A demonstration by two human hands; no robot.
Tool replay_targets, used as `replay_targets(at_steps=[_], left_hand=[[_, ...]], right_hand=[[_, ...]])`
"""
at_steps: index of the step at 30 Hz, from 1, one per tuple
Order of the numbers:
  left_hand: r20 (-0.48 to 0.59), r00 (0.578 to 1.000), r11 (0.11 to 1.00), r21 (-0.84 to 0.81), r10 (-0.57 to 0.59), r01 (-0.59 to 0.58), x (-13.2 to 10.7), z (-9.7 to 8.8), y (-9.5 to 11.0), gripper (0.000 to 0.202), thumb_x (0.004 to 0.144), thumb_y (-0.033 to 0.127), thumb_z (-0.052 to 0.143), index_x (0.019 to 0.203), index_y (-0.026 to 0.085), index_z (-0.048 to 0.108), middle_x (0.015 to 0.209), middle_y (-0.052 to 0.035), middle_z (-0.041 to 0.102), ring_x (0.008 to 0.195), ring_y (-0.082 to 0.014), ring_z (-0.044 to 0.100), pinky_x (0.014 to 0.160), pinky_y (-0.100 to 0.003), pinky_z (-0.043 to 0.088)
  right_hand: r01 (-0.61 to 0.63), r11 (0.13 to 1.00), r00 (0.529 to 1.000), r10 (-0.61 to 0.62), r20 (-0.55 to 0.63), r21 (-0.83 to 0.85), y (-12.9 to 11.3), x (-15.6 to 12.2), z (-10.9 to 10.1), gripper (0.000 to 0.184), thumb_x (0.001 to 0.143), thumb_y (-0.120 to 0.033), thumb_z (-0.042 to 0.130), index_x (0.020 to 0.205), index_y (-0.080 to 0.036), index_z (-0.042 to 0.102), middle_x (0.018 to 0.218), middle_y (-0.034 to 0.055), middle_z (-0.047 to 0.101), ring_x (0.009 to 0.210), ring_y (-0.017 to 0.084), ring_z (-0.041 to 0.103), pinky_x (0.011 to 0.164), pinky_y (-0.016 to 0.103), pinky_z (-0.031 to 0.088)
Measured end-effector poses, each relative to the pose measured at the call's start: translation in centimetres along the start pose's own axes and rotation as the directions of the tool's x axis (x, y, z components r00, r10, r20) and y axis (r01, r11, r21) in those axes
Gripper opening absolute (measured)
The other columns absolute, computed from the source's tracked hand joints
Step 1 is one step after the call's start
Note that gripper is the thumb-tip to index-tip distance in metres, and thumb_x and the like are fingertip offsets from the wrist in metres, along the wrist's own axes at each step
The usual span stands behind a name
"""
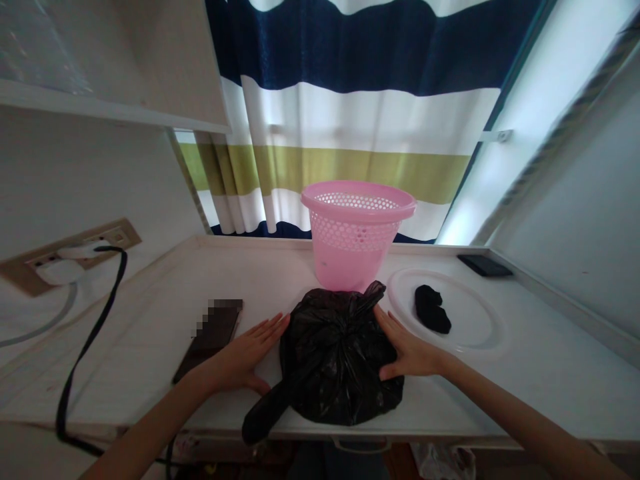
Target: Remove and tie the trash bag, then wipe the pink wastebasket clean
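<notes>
Black plastic bag: has it actually been tied off, or just scrunched up?

Mostly closed, by the look of it. The plastic is bunched in to the middle and two twisted ends are left poking out, the near end aimed at the front of the table, the far end aimed at the back. Whether a proper knot has been made can't be told, tbh.

And the hands?

Both open. The left hand is held along the bag's left side, fingers stretched out. The right hand is spread against the other side. Nothing's being gripped, and no lifting's been done: the bag's sat on the tabletop between them.

What's been left alone, then?

A dark slab is left lying past the left forearm, and a black bundle on the white plate to the right. Right behind the bag, the pink basket is stood upright, no liner seen over its rim. Whether the two touch can't be made out. Further back, a dark flat case and the striped curtain, both untouched.
</notes>
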State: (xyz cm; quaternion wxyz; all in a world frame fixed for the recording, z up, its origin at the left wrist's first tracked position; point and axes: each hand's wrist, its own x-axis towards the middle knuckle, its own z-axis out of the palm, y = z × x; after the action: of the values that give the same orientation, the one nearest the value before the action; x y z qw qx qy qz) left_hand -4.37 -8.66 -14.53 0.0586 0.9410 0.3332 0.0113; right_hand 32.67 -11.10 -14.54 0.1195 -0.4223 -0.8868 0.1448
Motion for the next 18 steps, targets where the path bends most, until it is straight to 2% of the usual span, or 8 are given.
replay_targets(at_steps=[4, 8, 10, 12, 14, 18], left_hand=[[-0.037, 0.999, 0.999, 0.050, -0.003, 0.005, -0.9, -0.4, -0.2, 0.086, 0.066, 0.019, 0.049, 0.131, 0.019, -0.007, 0.141, -0.0086, -0.001, 0.128, -0.0214, 0.003, 0.102, -0.041, 0.018], [-0.034, 0.997, 0.996, 0.073, 0.063, -0.060, -0.8, 0.2, 0.1, 0.080, 0.070, 0.016, 0.043, 0.131, 0.015, -0.010, 0.140, -0.0103, -0.002, 0.128, -0.0208, 0.002, 0.102, -0.039, 0.021], [-0.068, 0.995, 0.989, 0.128, 0.079, -0.070, 0.2, 1.3, 0.5, 0.074, 0.074, 0.012, 0.038, 0.131, 0.015, -0.010, 0.140, -0.0108, 0.002, 0.128, -0.0201, 0.004, 0.101, -0.038, 0.022], [-0.154, 0.987, 0.976, 0.215, 0.052, -0.018, 1.7, 2.6, 0.8, 0.067, 0.076, 0.004, 0.027, 0.131, 0.017, -0.008, 0.140, -0.0094, 0.009, 0.128, -0.0178, 0.005, 0.101, -0.038, 0.022], [-0.210, 0.977, 0.956, 0.290, 0.033, 0.030, 3.2, 3.6, 1.1, 0.062, 0.077, 0.003, 0.022, 0.132, 0.016, -0.004, 0.140, -0.0104, 0.011, 0.128, -0.0189, 0.003, 0.102, -0.040, 0.020], [-0.277, 0.960, 0.920, 0.366, -0.035, 0.139, 5.7, 3.9, 1.8, 0.054, 0.080, 0.007, 0.023, 0.132, 0.009, 0.006, 0.138, -0.0160, 0.013, 0.127, -0.0256, -0.002, 0.101, -0.048, 0.014]], right_hand=[[-0.051, 0.998, 0.998, 0.053, 0.035, -0.043, 0.7, -0.2, 0.7, 0.097, 0.069, -0.059, 0.045, 0.131, -0.015, -0.013, 0.138, 0.0152, -0.009, 0.125, 0.027, -0.004, 0.099, 0.049, 0.008], [-0.073, 0.995, 0.996, 0.076, 0.041, -0.061, 1.0, 0.4, 0.9, 0.089, 0.073, -0.057, 0.040, 0.131, -0.015, -0.012, 0.138, 0.0145, -0.008, 0.125, 0.026, -0.007, 0.098, 0.050, 0.007], [-0.076, 0.994, 0.997, 0.078, 0.026, -0.073, 0.8, 0.9, 1.0, 0.092, 0.072, -0.058, 0.041, 0.131, -0.013, -0.014, 0.138, 0.0154, -0.007, 0.125, 0.026, -0.006, 0.098, 0.051, 0.008], [-0.072, 0.994, 0.997, 0.072, 0.007, -0.079, 0.6, 1.3, 0.9, 0.095, 0.071, -0.059, 0.042, 0.130, -0.013, -0.016, 0.138, 0.0163, -0.005, 0.125, 0.027, -0.004, 0.098, 0.051, 0.010], [-0.062, 0.994, 0.998, 0.061, -0.015, -0.089, 0.2, 1.6, 0.8, 0.098, 0.069, -0.060, 0.043, 0.130, -0.012, -0.017, 0.138, 0.0169, -0.007, 0.125, 0.027, -0.004, 0.097, 0.050, 0.012], [-0.054, 0.990, 0.996, 0.045, -0.073, -0.132, -0.4, 2.0, 0.2, 0.106, 0.063, -0.064, 0.046, 0.130, -0.011, -0.016, 0.136, 0.0173, -0.015, 0.124, 0.030, -0.011, 0.097, 0.052, 0.010]])
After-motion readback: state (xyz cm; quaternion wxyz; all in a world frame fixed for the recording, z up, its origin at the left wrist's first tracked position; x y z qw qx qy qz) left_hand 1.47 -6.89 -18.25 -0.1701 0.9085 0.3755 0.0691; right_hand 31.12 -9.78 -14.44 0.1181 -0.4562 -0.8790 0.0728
